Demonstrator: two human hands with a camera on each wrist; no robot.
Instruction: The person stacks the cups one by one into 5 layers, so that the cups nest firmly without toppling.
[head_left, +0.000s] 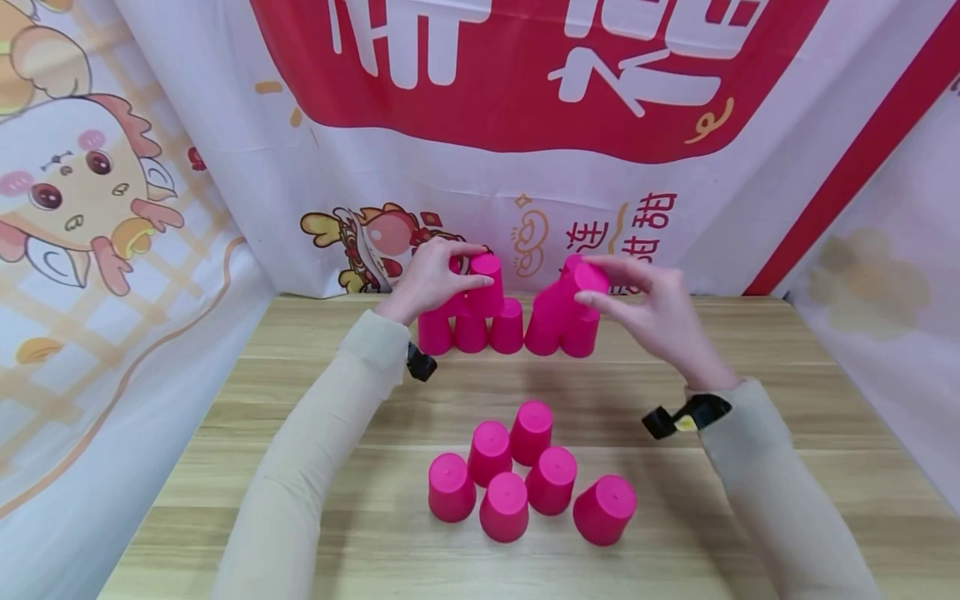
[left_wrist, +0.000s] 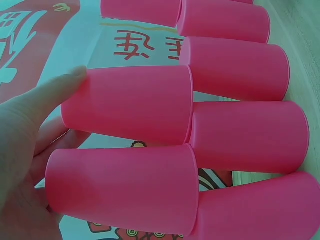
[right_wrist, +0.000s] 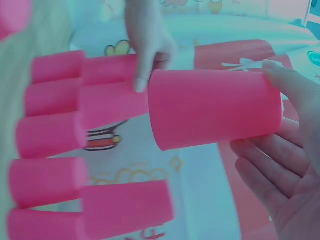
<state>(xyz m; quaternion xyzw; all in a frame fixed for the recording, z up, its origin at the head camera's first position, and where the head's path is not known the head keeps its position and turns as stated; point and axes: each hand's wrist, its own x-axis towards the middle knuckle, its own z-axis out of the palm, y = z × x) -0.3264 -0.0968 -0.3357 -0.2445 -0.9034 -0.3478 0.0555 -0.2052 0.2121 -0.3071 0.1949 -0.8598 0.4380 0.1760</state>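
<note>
Several pink cups stand upside down in a row at the back of the table, with more upside-down cups on top. My left hand [head_left: 437,279] is at the left of the stack, thumb and fingers around an upper-row cup [left_wrist: 127,102]. Another upper cup [left_wrist: 122,190] stands beside it, close to the fingers. My right hand [head_left: 652,312] holds a pink cup [right_wrist: 215,107] between thumb and fingers, off the table at the right of the stack. In the right wrist view, one upper cup [right_wrist: 127,207] sits apart from the left pair.
Nearer the front of the wooden table [head_left: 315,517], several more pink cups stand upside down in a loose group, among them a front-right cup [head_left: 604,510]. A printed cloth [head_left: 480,142] hangs right behind the stack, and cloth also hangs at both sides.
</note>
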